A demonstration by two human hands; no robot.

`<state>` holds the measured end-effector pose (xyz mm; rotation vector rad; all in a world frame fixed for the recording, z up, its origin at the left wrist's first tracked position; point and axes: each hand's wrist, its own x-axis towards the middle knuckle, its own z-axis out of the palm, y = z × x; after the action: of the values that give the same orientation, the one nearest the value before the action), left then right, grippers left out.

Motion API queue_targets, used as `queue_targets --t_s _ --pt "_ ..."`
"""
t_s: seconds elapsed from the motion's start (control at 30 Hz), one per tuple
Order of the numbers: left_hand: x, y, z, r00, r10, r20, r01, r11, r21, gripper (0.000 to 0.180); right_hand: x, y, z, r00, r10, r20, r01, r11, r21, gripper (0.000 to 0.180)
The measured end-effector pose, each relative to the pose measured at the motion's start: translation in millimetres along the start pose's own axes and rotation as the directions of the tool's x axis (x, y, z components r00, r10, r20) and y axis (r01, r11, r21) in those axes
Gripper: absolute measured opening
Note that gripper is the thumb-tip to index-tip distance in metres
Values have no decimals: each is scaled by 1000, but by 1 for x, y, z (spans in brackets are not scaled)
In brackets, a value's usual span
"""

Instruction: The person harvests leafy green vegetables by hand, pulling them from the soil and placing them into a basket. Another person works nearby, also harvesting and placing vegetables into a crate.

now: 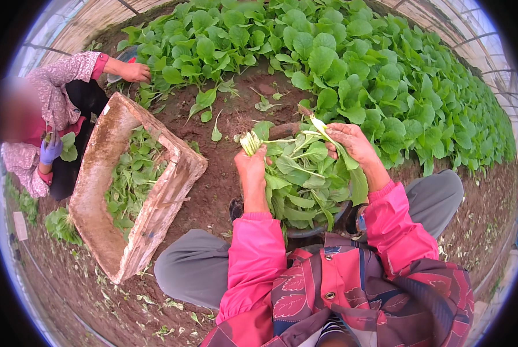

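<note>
My left hand (251, 173) is closed around a bunch of leafy greens (251, 143), its pale stem ends gathered and pointing up. In my right hand (354, 144) a single leafy green plant (319, 124) is gripped, its whitish root end tilted up and left and its long leaf hanging beneath the fingers. Between and below both hands lies a heap of loose picked greens (305, 202), partly covering a dark basin (308, 232) between my legs.
A dense bed of growing greens (340, 63) spreads ahead and right. At left stands a worn, dirty foam box (160, 228) with greens (134, 179) inside. Beyond it, a crouching co-worker (68, 98) reaches one bare hand into the plants; the other, gloved, holds leaves. Leaf scraps litter the soil.
</note>
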<state>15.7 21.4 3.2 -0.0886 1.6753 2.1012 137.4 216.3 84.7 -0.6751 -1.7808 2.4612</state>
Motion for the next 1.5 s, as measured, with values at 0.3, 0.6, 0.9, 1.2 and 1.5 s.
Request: queue_targets --t_s 0.3,0.6,0.9,1.2,1.5 --pt "-7 1 27 993 -67 102 75 994 -75 17 -15 -10 16 987 -114 -111 102 989 -104 24" --pt "-23 -1 47 981 -80 177 145 910 -388 38 13 41 80 798 -600 -57 277 449 -849 27" --pt "-12 -21 38 978 -62 199 140 904 -405 30 26 63 98 704 -701 108 244 96 -965 32" --pt "11 -45 15 981 -193 -8 179 922 -344 30 57 68 64 978 -206 34 187 793 -579 40" --pt "27 -51 23 991 -132 6 129 980 153 20 184 86 -4 963 -202 176 229 281 -932 39"
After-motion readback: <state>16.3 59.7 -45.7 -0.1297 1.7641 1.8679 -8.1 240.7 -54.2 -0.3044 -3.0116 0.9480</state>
